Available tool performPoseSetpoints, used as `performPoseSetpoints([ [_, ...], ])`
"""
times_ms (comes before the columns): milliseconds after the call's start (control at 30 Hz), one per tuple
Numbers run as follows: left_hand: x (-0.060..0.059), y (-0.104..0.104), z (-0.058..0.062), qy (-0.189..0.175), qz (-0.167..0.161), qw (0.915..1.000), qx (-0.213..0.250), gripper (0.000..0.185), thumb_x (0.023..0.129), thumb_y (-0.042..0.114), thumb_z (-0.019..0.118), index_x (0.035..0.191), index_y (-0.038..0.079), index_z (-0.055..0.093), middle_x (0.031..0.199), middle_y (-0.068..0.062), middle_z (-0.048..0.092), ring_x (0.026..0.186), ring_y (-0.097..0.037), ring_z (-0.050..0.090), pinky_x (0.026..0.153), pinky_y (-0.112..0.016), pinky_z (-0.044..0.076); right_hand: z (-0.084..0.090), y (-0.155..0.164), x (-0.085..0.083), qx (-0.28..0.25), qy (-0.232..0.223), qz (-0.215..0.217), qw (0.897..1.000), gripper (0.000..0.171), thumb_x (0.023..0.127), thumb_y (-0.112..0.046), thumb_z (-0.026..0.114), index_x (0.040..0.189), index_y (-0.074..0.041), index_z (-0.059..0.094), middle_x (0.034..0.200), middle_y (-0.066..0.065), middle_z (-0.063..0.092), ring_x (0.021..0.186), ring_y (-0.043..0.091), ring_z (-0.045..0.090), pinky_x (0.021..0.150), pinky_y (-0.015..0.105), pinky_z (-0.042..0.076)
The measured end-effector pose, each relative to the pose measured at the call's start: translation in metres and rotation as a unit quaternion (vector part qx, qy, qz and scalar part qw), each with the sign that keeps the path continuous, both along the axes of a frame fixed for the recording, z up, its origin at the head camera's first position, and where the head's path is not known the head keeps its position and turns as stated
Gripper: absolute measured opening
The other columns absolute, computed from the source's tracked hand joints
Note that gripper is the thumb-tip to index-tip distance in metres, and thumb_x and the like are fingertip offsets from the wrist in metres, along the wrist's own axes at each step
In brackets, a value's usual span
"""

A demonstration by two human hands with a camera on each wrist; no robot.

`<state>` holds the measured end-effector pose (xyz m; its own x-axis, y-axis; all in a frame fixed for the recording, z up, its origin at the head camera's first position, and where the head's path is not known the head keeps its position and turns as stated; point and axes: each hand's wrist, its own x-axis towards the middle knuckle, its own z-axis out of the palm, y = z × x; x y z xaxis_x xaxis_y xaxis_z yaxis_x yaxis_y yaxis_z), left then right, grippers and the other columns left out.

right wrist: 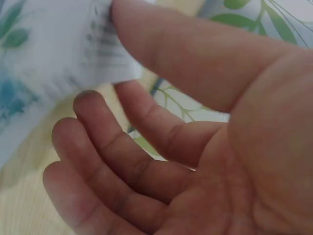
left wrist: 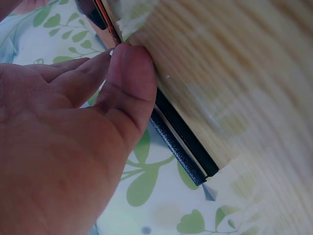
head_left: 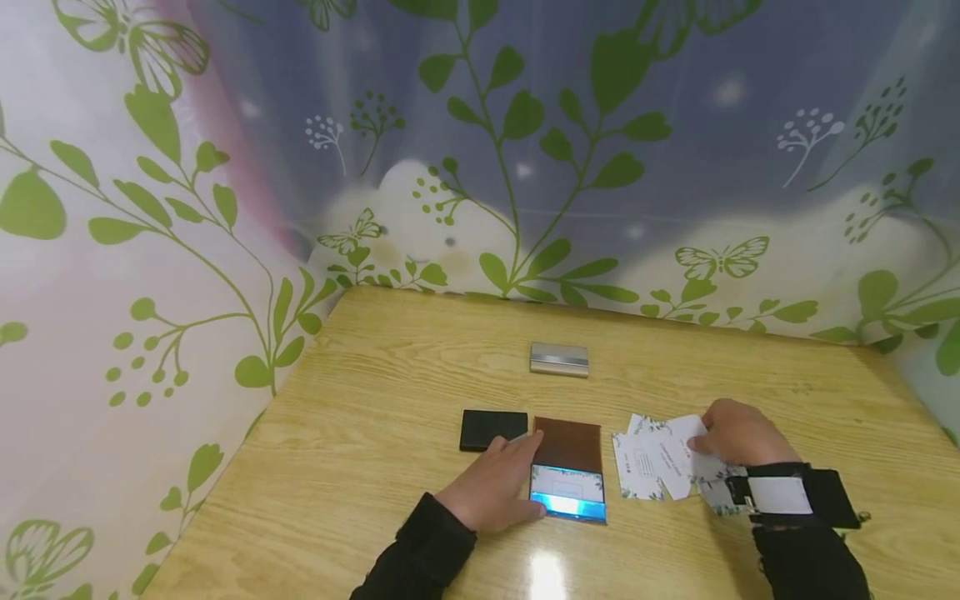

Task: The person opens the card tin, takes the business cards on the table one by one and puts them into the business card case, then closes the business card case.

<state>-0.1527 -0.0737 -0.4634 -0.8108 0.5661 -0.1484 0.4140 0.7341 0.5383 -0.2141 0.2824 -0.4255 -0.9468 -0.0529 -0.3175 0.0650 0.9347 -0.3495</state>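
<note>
A brown card holder (head_left: 567,446) lies open near the table's front edge, with a light card (head_left: 567,487) showing in its lower half. My left hand (head_left: 528,475) grips its left side, and in the left wrist view the thumb (left wrist: 132,83) presses on the holder's edge (left wrist: 105,19). To the right lies a loose pile of white cards (head_left: 637,471) with green prints. My right hand (head_left: 693,442) pinches one white card (head_left: 671,458) from that pile. In the right wrist view the card (right wrist: 58,54) sits blurred between thumb (right wrist: 161,44) and fingers (right wrist: 98,132).
A black case (head_left: 492,429) lies shut just left of the brown holder and also shows as a dark edge (left wrist: 186,147) in the left wrist view. A silver case (head_left: 558,359) sits farther back. Leaf-patterned walls (head_left: 187,250) close in the wooden table (head_left: 375,375) at left and rear.
</note>
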Motion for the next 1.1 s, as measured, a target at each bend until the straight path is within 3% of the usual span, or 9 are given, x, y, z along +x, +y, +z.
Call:
performPoseSetpoints([
  [233,0.000,0.000,0.002,0.003,0.002,1.0000,-0.002,0.089,0.095,0.033,0.076,0.163,0.003,0.026,0.165,-0.009,0.035,0.150,-0.023,0.032,0.118,-0.039,0.032,0.015,0.006,0.001,-0.066,0.058,0.048,0.995,0.033,0.098,-0.017,0.071,0.115,0.009,0.063,0.105,0.025,0.069,0.089,0.032,0.064,0.069,0.044,0.052],
  [400,-0.001,-0.001,0.002,0.003,0.004,1.0000,-0.004,0.089,0.095,0.033,0.076,0.163,0.004,0.027,0.165,-0.008,0.036,0.150,-0.023,0.033,0.119,-0.040,0.031,0.020,-0.019,0.004,-0.130,0.084,0.100,0.983,0.028,0.100,-0.018,0.069,0.119,0.002,0.068,0.104,0.014,0.071,0.093,0.028,0.066,0.072,0.041,0.053],
  [567,0.000,-0.001,0.001,-0.001,0.002,1.0000,0.001,0.089,0.096,0.033,0.076,0.163,0.004,0.026,0.166,-0.008,0.035,0.149,-0.024,0.033,0.118,-0.039,0.032,0.014,-0.057,0.007,-0.193,0.098,0.152,0.964,0.018,0.100,-0.013,0.069,0.114,-0.003,0.073,0.096,0.002,0.071,0.085,0.018,0.063,0.071,0.035,0.052],
  [800,-0.002,0.001,0.000,0.004,0.006,0.9999,0.010,0.090,0.094,0.032,0.078,0.162,0.002,0.028,0.165,-0.009,0.038,0.143,-0.023,0.039,0.115,-0.039,0.035,-0.002,-0.101,0.010,-0.249,0.073,0.203,0.944,0.013,0.100,-0.016,0.069,0.110,-0.008,0.075,0.093,-0.003,0.070,0.083,0.014,0.062,0.069,0.028,0.052],
  [900,-0.002,0.001,-0.001,0.009,0.001,0.9999,0.014,0.091,0.093,0.031,0.079,0.162,0.002,0.028,0.164,-0.008,0.038,0.137,-0.020,0.041,0.112,-0.037,0.036,-0.011,-0.113,0.011,-0.242,0.070,0.215,0.944,0.012,0.100,-0.017,0.070,0.108,-0.010,0.075,0.091,-0.005,0.069,0.083,0.012,0.062,0.070,0.028,0.052],
  [1100,-0.001,0.001,0.000,0.012,-0.002,0.9998,0.018,0.092,0.092,0.030,0.079,0.163,0.002,0.027,0.165,-0.005,0.037,0.119,-0.017,0.043,0.105,-0.033,0.039,-0.025,-0.127,0.012,-0.193,0.074,0.211,0.955,0.006,0.099,-0.014,0.071,0.103,-0.012,0.075,0.085,-0.008,0.067,0.078,0.008,0.060,0.069,0.028,0.051],
])
